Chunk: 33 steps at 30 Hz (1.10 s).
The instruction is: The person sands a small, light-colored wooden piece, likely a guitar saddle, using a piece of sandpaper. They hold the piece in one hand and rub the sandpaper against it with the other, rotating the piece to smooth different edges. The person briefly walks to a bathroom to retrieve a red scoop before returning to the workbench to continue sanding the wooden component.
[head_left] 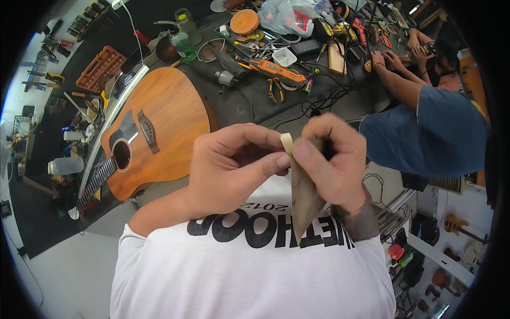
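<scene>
In front of my chest, my left hand (228, 167) pinches a small cream-coloured bar (287, 142) between thumb and fingertips; it looks like a guitar nut or saddle blank. My right hand (337, 162) grips a brownish-grey sheet of sandpaper (305, 199), thumb pressed on its upper edge, with a pointed corner hanging down. The sandpaper is right against the bar, and the bar's lower part is hidden by my fingers and the sheet. An acoustic guitar (175, 117) without visible strings lies on the bench to the left, its bridge (147, 131) facing up.
The dark workbench (249, 109) holds an orange rotary tool (279, 73), pliers (275, 90), a green-liquid bottle (183, 45), and loose cables. At the right, a person in a blue shirt (425, 130) works at the bench beside another person. Guitars (457, 226) hang lower right.
</scene>
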Each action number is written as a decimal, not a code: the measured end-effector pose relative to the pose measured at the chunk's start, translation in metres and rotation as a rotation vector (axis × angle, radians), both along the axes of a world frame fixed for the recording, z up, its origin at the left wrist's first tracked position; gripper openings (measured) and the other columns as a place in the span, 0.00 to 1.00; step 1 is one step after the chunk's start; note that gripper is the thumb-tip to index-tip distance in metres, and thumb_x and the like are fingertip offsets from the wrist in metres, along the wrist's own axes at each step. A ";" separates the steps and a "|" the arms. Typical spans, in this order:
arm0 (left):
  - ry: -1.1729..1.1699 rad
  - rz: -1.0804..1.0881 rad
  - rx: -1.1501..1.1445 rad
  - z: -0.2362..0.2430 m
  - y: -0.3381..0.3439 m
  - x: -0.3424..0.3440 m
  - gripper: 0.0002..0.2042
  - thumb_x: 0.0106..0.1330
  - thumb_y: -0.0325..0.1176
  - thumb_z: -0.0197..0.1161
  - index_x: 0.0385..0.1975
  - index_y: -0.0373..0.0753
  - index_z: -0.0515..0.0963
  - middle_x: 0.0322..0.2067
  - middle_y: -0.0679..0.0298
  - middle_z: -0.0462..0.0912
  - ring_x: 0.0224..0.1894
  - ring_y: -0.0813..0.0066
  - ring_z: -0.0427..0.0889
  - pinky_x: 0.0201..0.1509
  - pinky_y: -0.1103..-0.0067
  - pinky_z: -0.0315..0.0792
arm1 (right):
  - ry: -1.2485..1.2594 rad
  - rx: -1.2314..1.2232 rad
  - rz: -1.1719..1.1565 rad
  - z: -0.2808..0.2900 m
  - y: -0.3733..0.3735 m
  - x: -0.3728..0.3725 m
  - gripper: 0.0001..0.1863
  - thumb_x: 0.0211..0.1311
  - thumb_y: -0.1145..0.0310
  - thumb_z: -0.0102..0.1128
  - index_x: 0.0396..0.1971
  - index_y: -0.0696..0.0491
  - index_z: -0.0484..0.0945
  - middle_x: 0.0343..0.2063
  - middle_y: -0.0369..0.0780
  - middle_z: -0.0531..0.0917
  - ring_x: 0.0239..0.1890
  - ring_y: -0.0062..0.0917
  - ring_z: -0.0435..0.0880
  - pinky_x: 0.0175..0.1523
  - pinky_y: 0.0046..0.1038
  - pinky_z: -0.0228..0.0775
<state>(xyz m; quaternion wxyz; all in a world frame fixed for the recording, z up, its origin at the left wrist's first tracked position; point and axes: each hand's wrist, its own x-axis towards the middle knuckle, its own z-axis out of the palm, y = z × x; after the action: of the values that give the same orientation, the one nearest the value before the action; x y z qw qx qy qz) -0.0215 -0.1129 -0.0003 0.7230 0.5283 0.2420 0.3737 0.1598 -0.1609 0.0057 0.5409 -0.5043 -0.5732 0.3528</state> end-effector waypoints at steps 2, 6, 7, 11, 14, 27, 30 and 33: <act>-0.013 0.030 0.009 0.002 -0.002 -0.002 0.10 0.61 0.19 0.64 0.41 0.26 0.77 0.36 0.58 0.83 0.38 0.77 0.83 0.43 0.82 0.80 | 0.018 -0.031 0.008 0.011 0.011 -0.005 0.10 0.55 0.70 0.68 0.25 0.57 0.76 0.17 0.32 0.77 0.21 0.09 0.70 0.25 0.16 0.62; 0.034 0.062 0.055 0.005 -0.003 -0.011 0.09 0.61 0.19 0.64 0.41 0.26 0.77 0.36 0.57 0.83 0.37 0.77 0.83 0.43 0.82 0.80 | 0.000 -0.004 0.077 0.005 0.009 -0.005 0.10 0.55 0.69 0.69 0.25 0.57 0.76 0.18 0.33 0.77 0.21 0.10 0.71 0.25 0.17 0.62; 0.036 0.052 0.057 0.002 -0.005 -0.013 0.09 0.61 0.19 0.63 0.41 0.26 0.77 0.36 0.57 0.83 0.38 0.77 0.83 0.43 0.82 0.80 | 0.006 0.011 0.090 0.000 0.004 -0.007 0.10 0.55 0.69 0.69 0.25 0.57 0.76 0.18 0.33 0.77 0.21 0.10 0.71 0.25 0.17 0.62; 0.000 0.083 0.074 0.005 -0.005 -0.015 0.09 0.61 0.18 0.63 0.41 0.25 0.76 0.36 0.57 0.83 0.38 0.77 0.83 0.43 0.81 0.80 | 0.066 -0.063 0.121 0.018 0.021 -0.017 0.10 0.56 0.68 0.68 0.26 0.57 0.76 0.19 0.34 0.78 0.22 0.11 0.74 0.27 0.17 0.63; 0.004 0.124 0.053 0.005 -0.006 -0.023 0.09 0.61 0.19 0.63 0.41 0.26 0.76 0.36 0.56 0.84 0.37 0.76 0.84 0.43 0.81 0.80 | -0.020 -0.023 0.164 0.011 0.020 -0.017 0.10 0.57 0.68 0.67 0.27 0.57 0.76 0.19 0.32 0.77 0.23 0.10 0.72 0.27 0.17 0.63; -0.551 0.083 -0.488 -0.006 0.016 -0.046 0.19 0.67 0.21 0.54 0.58 0.30 0.65 0.42 0.52 0.80 0.44 0.63 0.84 0.42 0.85 0.83 | 0.024 -0.026 0.128 0.008 0.020 -0.030 0.09 0.55 0.71 0.68 0.29 0.58 0.76 0.21 0.32 0.78 0.23 0.09 0.71 0.28 0.14 0.61; -0.508 0.091 -0.488 -0.004 0.015 -0.050 0.20 0.66 0.23 0.57 0.59 0.33 0.67 0.40 0.56 0.81 0.42 0.68 0.83 0.42 0.84 0.79 | -0.038 0.068 0.141 0.010 0.026 -0.036 0.09 0.54 0.72 0.68 0.29 0.58 0.77 0.21 0.33 0.78 0.23 0.09 0.72 0.27 0.14 0.61; -0.461 0.102 -0.476 -0.004 0.015 -0.053 0.20 0.66 0.23 0.59 0.58 0.35 0.69 0.39 0.58 0.81 0.41 0.71 0.83 0.41 0.84 0.77 | -0.040 0.112 0.140 0.013 0.033 -0.044 0.08 0.54 0.73 0.68 0.29 0.58 0.77 0.21 0.33 0.79 0.22 0.09 0.72 0.26 0.14 0.61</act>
<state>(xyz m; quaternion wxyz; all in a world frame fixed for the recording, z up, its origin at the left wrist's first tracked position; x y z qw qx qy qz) -0.0747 -0.0975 -0.0045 0.8422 0.2334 0.1786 0.4520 0.1160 -0.1282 0.0191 0.5305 -0.4390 -0.6367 0.3471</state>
